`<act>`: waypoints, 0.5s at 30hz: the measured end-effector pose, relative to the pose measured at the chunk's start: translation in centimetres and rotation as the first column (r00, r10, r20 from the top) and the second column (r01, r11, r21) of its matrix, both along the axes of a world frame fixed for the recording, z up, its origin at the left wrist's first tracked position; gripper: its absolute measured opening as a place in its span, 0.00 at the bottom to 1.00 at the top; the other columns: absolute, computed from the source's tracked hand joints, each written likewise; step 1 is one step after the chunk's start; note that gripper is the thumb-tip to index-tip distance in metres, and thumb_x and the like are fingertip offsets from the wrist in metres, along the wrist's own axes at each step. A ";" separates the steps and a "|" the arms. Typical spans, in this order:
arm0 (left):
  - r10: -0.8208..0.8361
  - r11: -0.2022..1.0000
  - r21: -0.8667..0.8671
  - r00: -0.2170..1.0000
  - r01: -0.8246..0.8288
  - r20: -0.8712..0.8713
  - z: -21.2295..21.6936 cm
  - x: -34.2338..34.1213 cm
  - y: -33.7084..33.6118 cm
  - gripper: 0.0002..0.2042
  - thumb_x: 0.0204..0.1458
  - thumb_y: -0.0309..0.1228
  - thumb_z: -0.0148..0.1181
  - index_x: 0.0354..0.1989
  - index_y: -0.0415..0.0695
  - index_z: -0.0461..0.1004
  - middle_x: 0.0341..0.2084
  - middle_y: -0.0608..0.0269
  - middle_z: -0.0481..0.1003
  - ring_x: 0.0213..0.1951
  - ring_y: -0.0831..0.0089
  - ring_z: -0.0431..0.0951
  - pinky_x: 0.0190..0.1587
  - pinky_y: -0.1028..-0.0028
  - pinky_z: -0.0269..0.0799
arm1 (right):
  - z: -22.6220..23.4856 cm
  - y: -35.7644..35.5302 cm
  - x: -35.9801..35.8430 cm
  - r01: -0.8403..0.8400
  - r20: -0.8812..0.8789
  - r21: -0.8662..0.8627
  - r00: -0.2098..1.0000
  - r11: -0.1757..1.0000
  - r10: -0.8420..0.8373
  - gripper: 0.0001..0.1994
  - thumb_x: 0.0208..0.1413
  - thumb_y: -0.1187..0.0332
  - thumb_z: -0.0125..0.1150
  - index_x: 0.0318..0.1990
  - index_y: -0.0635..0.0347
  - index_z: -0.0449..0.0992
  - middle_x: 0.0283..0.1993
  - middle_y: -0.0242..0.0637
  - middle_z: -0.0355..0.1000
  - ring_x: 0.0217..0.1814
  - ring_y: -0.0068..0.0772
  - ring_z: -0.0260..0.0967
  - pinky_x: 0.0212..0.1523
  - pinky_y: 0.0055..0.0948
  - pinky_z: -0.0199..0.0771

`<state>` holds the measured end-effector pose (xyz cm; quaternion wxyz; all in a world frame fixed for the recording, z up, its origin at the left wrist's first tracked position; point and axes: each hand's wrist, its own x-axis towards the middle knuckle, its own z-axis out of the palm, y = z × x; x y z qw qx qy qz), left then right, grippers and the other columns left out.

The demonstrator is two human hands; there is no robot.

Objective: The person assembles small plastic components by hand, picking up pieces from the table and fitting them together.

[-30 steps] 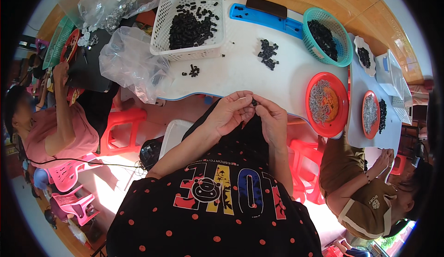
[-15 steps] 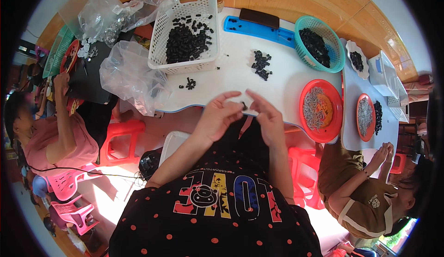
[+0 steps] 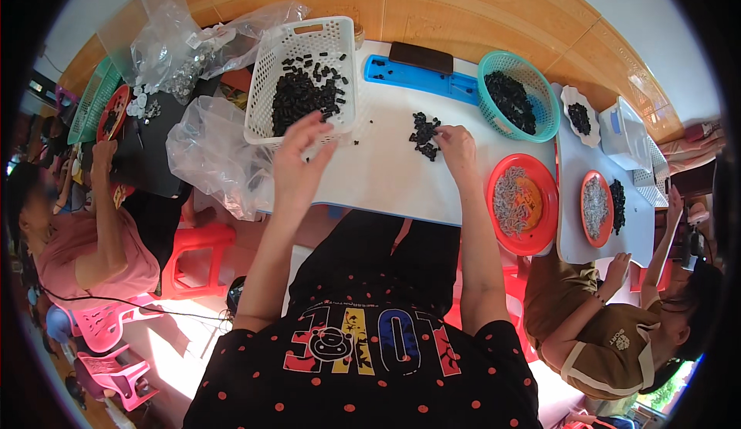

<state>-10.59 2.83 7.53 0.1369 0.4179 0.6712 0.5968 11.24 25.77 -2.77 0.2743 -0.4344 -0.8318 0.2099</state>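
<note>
— At the middle of the white table [image 3: 386,178], what do you see under the hands?

— I see a small pile of black parts [image 3: 424,133] lying loose on the tabletop. My right hand [image 3: 457,145] rests just beside it, fingertips touching the pile's right side. Whether those fingers have pinched a piece I cannot tell; they are curled down over the parts.

— And the other hand?

— My left hand [image 3: 299,159] is raised at the near rim of the white basket [image 3: 266,82], fingers spread and loose, gripping nothing that I can make out. The basket sits toward the table's far left edge and holds a heap of the same black parts.

— What lies beyond that?

— Along the far edge there is a blue tray [image 3: 421,82] with a dark flat object on it, then a teal basket [image 3: 540,113] of black parts at the far right corner. A red dish [image 3: 540,224] of grey pieces overhangs the right edge. A clear plastic bag [image 3: 212,155] slumps off the left edge.
</note>
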 end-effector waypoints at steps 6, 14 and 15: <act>-0.152 0.984 -0.063 0.975 0.164 0.163 -0.8 4.7 -0.6 0.10 0.48 0.21 0.62 0.40 0.40 0.78 0.44 0.59 0.77 0.46 0.73 0.76 0.47 0.76 0.70 | 1.6 -0.7 0.4 0.003 -0.211 -0.151 0.977 0.989 -0.035 0.08 0.50 0.70 0.65 0.36 0.63 0.80 0.36 0.41 0.76 0.37 0.35 0.73 0.41 0.30 0.71; -0.340 0.940 0.063 0.917 0.334 0.206 -0.1 9.9 2.5 0.10 0.48 0.19 0.64 0.40 0.37 0.79 0.34 0.63 0.77 0.36 0.78 0.76 0.41 0.79 0.70 | 5.0 -11.7 3.2 -0.597 -0.811 -0.585 0.449 0.549 -0.375 0.09 0.56 0.76 0.57 0.44 0.67 0.76 0.36 0.31 0.74 0.35 0.18 0.67 0.38 0.18 0.67; -0.353 0.935 0.027 0.916 0.355 0.190 -0.2 10.5 2.7 0.11 0.48 0.19 0.64 0.41 0.37 0.79 0.33 0.63 0.77 0.37 0.78 0.76 0.41 0.80 0.70 | 5.2 -12.9 3.3 -0.584 -0.795 -0.607 0.456 0.539 -0.400 0.09 0.56 0.76 0.57 0.43 0.67 0.76 0.36 0.31 0.73 0.34 0.18 0.65 0.38 0.18 0.67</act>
